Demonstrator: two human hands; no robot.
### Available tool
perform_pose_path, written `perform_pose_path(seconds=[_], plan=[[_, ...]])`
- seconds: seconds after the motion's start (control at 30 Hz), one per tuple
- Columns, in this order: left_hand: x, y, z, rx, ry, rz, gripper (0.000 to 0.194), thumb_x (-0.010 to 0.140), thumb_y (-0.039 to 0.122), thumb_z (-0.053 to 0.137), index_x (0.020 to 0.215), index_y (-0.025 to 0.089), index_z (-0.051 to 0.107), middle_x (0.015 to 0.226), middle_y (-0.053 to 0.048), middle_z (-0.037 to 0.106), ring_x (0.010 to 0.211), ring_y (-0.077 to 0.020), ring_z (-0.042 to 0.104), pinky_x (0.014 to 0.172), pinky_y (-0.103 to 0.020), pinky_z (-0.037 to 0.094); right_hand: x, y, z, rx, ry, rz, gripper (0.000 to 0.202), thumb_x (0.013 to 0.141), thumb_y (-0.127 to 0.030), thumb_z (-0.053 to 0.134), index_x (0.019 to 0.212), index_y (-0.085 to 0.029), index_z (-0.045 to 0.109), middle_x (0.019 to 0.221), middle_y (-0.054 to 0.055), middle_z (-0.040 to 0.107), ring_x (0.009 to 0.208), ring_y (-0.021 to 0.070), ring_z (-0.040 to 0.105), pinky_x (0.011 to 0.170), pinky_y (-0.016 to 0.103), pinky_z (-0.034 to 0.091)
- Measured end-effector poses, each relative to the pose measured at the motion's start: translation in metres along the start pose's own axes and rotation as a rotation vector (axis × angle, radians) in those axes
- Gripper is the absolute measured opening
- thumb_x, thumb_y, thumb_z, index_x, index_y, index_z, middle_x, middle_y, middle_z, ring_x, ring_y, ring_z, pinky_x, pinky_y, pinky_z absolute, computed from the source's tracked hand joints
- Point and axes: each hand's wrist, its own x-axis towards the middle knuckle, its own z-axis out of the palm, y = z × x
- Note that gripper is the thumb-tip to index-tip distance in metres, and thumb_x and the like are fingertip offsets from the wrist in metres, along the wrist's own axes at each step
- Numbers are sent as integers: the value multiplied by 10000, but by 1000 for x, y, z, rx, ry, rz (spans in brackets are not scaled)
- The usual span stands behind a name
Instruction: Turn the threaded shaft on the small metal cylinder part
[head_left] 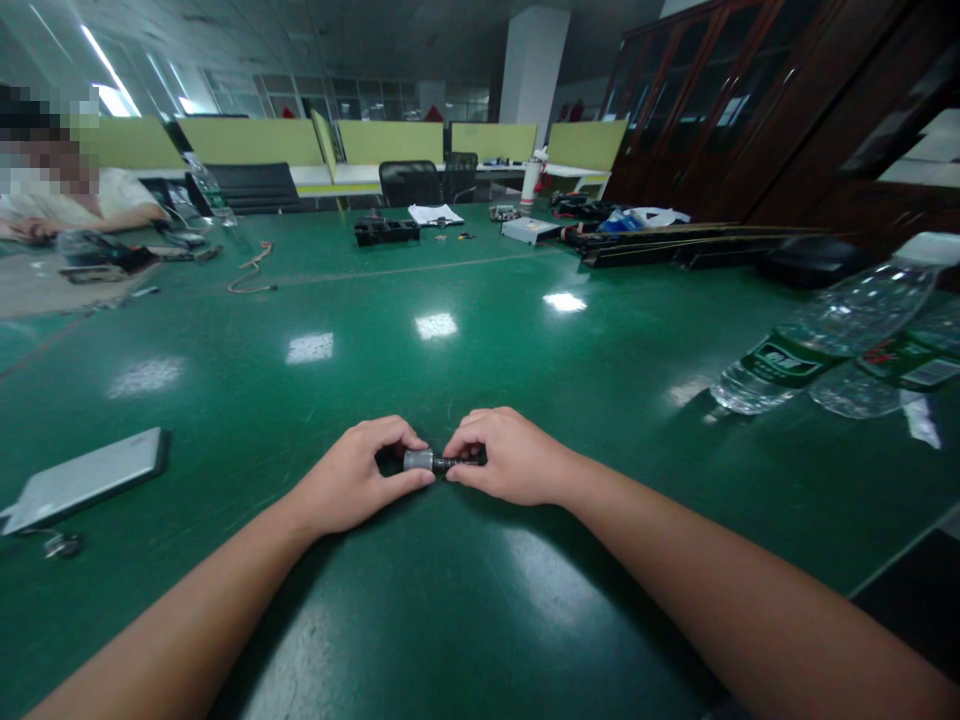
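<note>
A small cylindrical metal part [418, 460] with a thin dark shaft [444, 464] lies level between my hands, low over the green table [420, 350]. My left hand [358, 474] grips the silvery cylinder between thumb and fingers. From the other side, my right hand [510, 456] pinches the dark shaft with thumb and fingertips. The two hands are close together, with a narrow gap between their fingertips. My right fingers partly hide the end of the shaft.
Two clear bottles [772, 370] stand at the right. A flat grey device [94, 475] lies at the left. Black parts [386, 232], papers [435, 215] and long dark strips [637, 250] are farther back. A person [82, 200] sits at the far left.
</note>
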Motion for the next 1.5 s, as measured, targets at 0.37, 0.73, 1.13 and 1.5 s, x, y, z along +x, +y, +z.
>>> perform_pose_path(seconds=[0.37,0.73,1.13,1.5], plan=[[-1,-1,1,18,-8,-8,225,844,404,678,926,196,653,918,-35,685,849,-201,625,778,-319,465,-2,1,-5,23,-15,27,122,776,-215,722,885,-176,762,798,30,678,721,130,583,659,240,394],[-1,0,0,17,-11,-8,210,851,390,673,932,197,657,922,-30,684,856,-198,622,783,-319,460,-3,5,-7,57,-33,41,119,772,-215,726,875,-161,751,792,29,684,718,126,600,659,237,413],[0,1,0,30,-19,-12,213,852,399,666,929,201,657,926,-36,694,856,-203,631,783,-323,473,-5,10,-11,91,-62,59,108,756,-208,730,854,-168,755,785,19,694,709,122,609,649,227,426],[-1,1,-1,31,-8,-13,225,846,411,670,924,200,663,921,-35,694,853,-202,634,781,-320,478,-6,13,-17,97,-97,105,127,746,-207,736,865,-166,759,788,25,709,704,128,620,634,232,436]])
